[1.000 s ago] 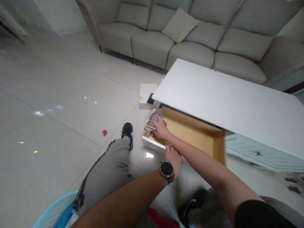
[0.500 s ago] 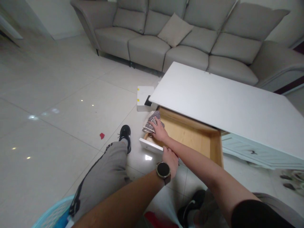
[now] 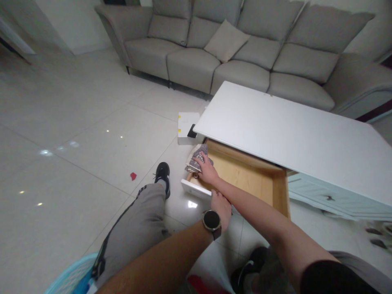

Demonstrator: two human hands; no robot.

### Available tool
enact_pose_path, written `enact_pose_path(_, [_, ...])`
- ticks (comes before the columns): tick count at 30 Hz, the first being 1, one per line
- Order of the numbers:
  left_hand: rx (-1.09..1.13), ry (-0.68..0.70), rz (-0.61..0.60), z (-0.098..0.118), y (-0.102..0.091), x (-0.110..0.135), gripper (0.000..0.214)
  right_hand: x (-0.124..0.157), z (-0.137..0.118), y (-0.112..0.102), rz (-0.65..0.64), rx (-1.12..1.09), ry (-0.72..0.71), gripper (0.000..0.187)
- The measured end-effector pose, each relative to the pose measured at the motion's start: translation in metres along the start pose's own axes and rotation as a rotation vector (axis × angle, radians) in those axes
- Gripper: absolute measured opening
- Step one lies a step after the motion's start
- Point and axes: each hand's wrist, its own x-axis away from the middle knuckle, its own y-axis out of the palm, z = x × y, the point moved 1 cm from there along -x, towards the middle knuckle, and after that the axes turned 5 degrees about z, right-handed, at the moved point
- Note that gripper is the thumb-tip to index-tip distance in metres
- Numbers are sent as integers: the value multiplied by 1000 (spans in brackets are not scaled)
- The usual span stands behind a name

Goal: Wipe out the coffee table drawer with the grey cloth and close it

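A wooden drawer (image 3: 241, 173) is pulled out of the white coffee table. My left hand (image 3: 221, 209), with a round watch on its wrist, has its fingers closed over the top edge of the white drawer front (image 3: 196, 189). Reaching across above it, my right hand (image 3: 207, 169) holds a folded grey-brown patterned cloth (image 3: 198, 155) against the drawer's left side wall. The thumb and fingers lie over the cloth, which covers part of that wall's top edge. A small round knob-like piece (image 3: 195, 176) shows inside the corner beneath it.
The white coffee table (image 3: 281, 126) stands before a grey sofa (image 3: 192, 63). A white box (image 3: 185, 128) with a black flat object (image 3: 192, 131) is on the floor by the table's corner. A red scrap (image 3: 133, 176) lies on the tiles; a blue basket (image 3: 72, 271) is at lower left.
The view has shifted very slightly. Both hands keep their places, the right on the cloth and the left on the drawer front.
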Motion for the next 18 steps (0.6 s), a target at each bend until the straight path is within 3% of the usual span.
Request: enact_pose_path(18, [-3, 4, -15, 0, -5, 1, 51, 1, -2, -3, 1, 0, 9, 88])
